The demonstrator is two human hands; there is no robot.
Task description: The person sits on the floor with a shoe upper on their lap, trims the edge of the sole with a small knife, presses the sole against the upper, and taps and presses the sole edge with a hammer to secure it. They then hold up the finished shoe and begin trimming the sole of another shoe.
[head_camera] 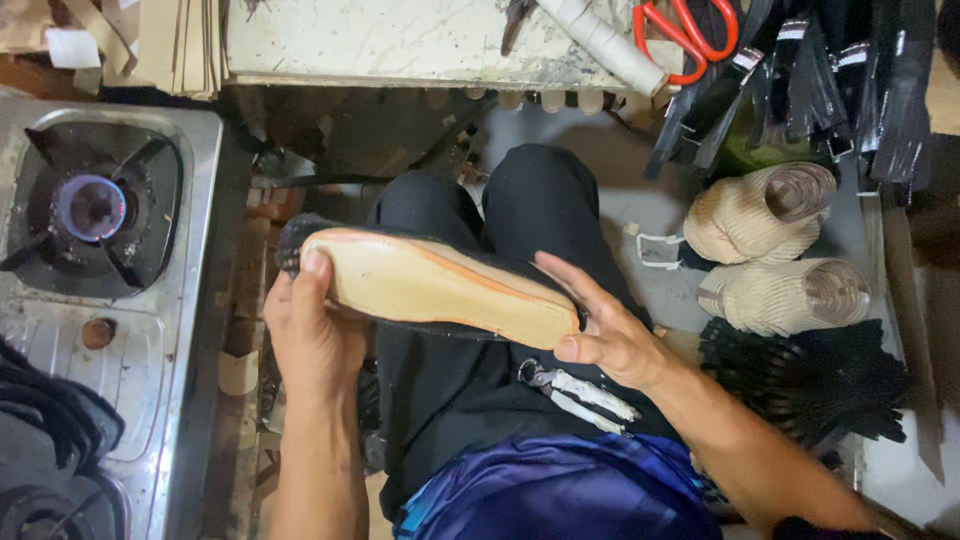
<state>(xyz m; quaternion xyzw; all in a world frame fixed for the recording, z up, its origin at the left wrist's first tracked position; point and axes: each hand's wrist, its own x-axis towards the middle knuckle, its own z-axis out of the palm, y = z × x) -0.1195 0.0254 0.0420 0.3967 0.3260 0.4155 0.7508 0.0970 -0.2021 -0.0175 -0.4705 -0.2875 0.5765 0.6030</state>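
The person sits with a half-made shoe held sole-up across the lap, above the black trousers. The left hand grips the toe end, its thumb pressed flat on the pale insole and the other fingers curled under, out of sight. The right hand cradles the heel end, fingers spread along the far side and the thumb pressed against the near edge. As far as I can judge, the dark upper is already drawn over the form, with an orange line running round the pale insole, but no outsole is on yet, so the bottom is unfinished. A pair of pliers with light handles lies on the lap just below the shoe. To the person's left stands a steel gas stove with a small blue flame. To the right lie two rolls of beige ribbed material, and red-handled scissors rest on the tabletop's near edge.
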